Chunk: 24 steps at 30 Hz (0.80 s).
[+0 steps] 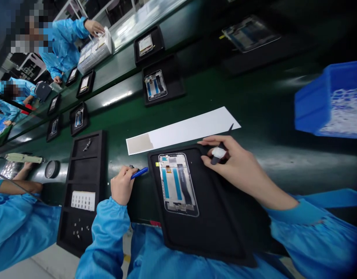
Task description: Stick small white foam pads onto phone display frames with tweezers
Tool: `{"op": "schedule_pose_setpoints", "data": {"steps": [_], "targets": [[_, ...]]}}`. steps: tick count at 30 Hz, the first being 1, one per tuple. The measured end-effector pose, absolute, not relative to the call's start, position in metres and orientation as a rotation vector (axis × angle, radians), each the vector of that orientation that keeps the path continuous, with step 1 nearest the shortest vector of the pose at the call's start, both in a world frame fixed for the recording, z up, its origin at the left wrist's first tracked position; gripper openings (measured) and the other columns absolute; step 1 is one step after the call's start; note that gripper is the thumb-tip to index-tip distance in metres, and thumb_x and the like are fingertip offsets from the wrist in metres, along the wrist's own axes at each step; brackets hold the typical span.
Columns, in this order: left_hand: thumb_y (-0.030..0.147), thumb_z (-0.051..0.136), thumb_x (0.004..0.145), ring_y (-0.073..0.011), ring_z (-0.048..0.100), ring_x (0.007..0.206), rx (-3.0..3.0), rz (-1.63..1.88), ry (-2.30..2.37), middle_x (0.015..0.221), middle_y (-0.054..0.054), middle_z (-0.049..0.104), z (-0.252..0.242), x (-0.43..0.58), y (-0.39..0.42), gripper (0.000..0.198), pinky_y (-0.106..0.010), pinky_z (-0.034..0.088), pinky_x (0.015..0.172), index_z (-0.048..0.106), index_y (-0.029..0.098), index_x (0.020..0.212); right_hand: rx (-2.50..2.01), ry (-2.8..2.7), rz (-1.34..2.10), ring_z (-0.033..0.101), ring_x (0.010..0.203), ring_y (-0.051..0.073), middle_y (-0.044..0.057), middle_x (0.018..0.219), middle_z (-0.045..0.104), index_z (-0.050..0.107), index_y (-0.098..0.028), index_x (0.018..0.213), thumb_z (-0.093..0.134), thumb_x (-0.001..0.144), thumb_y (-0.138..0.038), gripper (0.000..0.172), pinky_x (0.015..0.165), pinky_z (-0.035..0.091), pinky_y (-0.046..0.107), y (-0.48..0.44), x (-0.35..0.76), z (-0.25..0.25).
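Note:
My left hand [122, 185] is closed around a blue pen-shaped tool [140, 173], which points toward the left edge of a black tray [213, 228]. In that tray lies a phone frame [178, 184] with blue strips, a dark flex cable and a small yellow tab. At the tray's upper right corner, my right hand [239, 164] grips what look like black tweezers [219, 154] wrapped in white; one dark tip shows above the fingers. A long white paper strip [184, 130] with a brownish patch at its left end lies just beyond the tray.
A compartmented black tray [100, 162] with small parts stands at left, beside a co-worker's sleeve [24, 224]. A blue bin [312, 104] of whitish scraps sits at right. Black trays with phone frames [155, 85] line the green bench; other people work at far left.

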<state>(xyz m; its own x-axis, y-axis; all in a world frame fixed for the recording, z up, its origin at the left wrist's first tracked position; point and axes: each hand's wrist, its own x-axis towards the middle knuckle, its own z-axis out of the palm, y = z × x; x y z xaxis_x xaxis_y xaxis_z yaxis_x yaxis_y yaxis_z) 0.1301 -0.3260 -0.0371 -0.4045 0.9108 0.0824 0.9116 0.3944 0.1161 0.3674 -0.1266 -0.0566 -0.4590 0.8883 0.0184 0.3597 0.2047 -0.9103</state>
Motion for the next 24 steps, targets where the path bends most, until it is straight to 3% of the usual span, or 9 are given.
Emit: {"op": "schedule_pose_setpoints", "data": {"steps": [4,7,10,14,20,24], "targets": [[0.026,0.057,0.092,-0.0165,0.067,0.084,-1.667,-0.6,-2.74,0.096,-0.004,0.07,-0.032,0.128,-0.328,0.018,-0.023,0.05,0.072,0.072,0.024,0.101,-1.146,-1.928,1.222,0.062,0.073,0.023,0.011,0.111,0.068,0.057,-0.025,0.107,0.063,0.073,-0.035,0.036,0.059,0.048,0.035,-0.126,0.368,-0.058],[0.031,0.059,0.089,-0.0119,0.06,0.061,-1.486,-1.024,-2.919,0.09,-0.004,0.069,-0.029,0.127,-0.327,0.017,-0.023,0.049,0.061,0.072,0.021,0.093,-1.148,-2.01,1.142,0.064,0.078,0.026,0.01,0.107,0.069,0.057,-0.025,0.112,0.062,0.074,-0.032,0.038,0.062,0.049,0.037,-0.126,0.369,-0.056],[0.032,0.061,0.084,-0.0079,0.05,0.048,-1.25,-1.274,-3.072,0.08,-0.001,0.067,-0.029,0.126,-0.327,0.016,-0.021,0.044,0.051,0.07,0.019,0.088,-1.122,-2.068,0.943,0.064,0.095,0.031,0.011,0.107,0.068,0.057,-0.024,0.119,0.06,0.081,-0.033,0.039,0.075,0.051,0.043,-0.131,0.37,-0.049],[0.03,0.062,0.08,-0.0077,0.047,0.048,-1.115,-1.276,-3.107,0.069,0.002,0.061,-0.035,0.122,-0.328,0.016,-0.019,0.042,0.052,0.068,0.017,0.088,-0.99,-2.044,0.828,0.063,0.103,0.031,0.011,0.115,0.067,0.058,-0.025,0.122,0.059,0.087,-0.039,0.037,0.081,0.053,0.041,-0.142,0.368,-0.035],[0.032,0.061,0.079,-0.0087,0.049,0.052,-1.038,-1.182,-3.045,0.077,0.0,0.064,-0.04,0.109,-0.329,0.022,-0.021,0.043,0.055,0.068,0.018,0.095,-0.81,-2.124,0.902,0.064,0.097,0.029,0.008,0.114,0.068,0.058,-0.027,0.125,0.056,0.092,-0.041,0.035,0.076,0.055,0.042,-0.157,0.361,-0.023],[0.033,0.063,0.077,-0.0111,0.052,0.056,-0.997,-1.124,-3.002,0.072,-0.001,0.064,-0.037,0.102,-0.329,0.019,-0.022,0.044,0.058,0.071,0.019,0.087,-0.711,-2.161,0.992,0.065,0.096,0.03,0.007,0.112,0.069,0.058,-0.028,0.127,0.055,0.093,-0.037,0.035,0.071,0.056,0.043,-0.163,0.356,-0.022]]}}
